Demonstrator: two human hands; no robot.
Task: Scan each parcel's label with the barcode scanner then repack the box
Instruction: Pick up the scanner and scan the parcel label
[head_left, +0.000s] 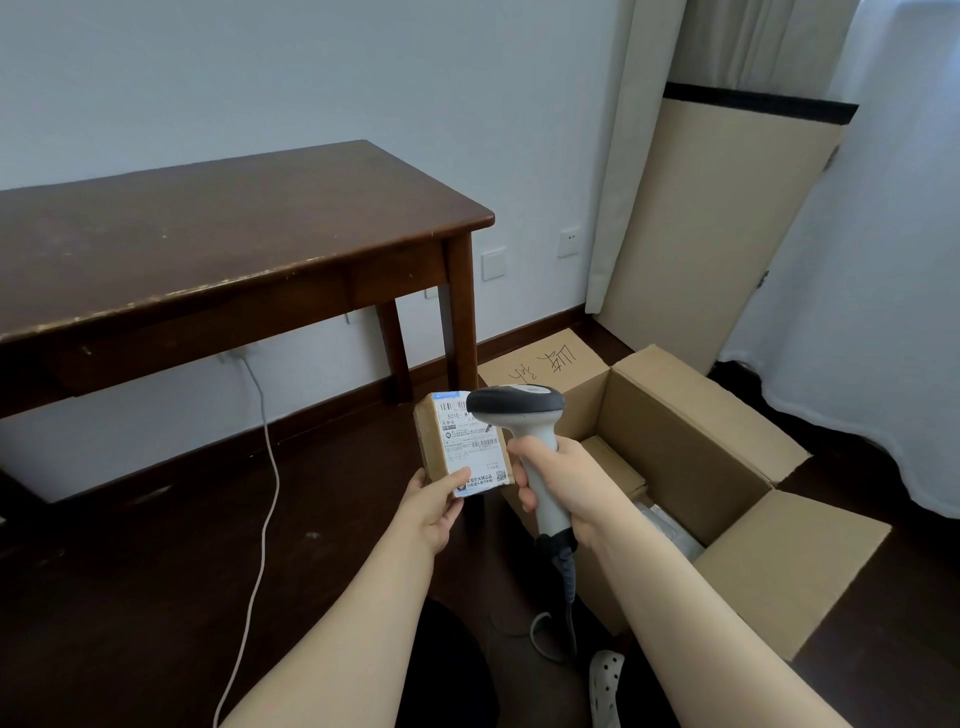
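Gripping the barcode scanner (519, 410), the right hand (563, 486) aims at the label (475, 441). The left hand (434, 506) pinches the parcel (434, 441) beside the cardboard box (675, 431).

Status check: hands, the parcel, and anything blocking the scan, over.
Left hand holds small parcel, label toward camera. Right hand grips scanner, head at the label. Nothing between them; open box at right.

desk (208, 234) is showing dark varnished wood, chipping at front edge | floor (130, 597) is showing dark wood, faint sheen | box (675, 431) is showing matt brown cardboard | parcel (434, 441) is showing brown cardboard, smooth white paper label (470, 441) | scanner (524, 410) is showing smooth grey plastic
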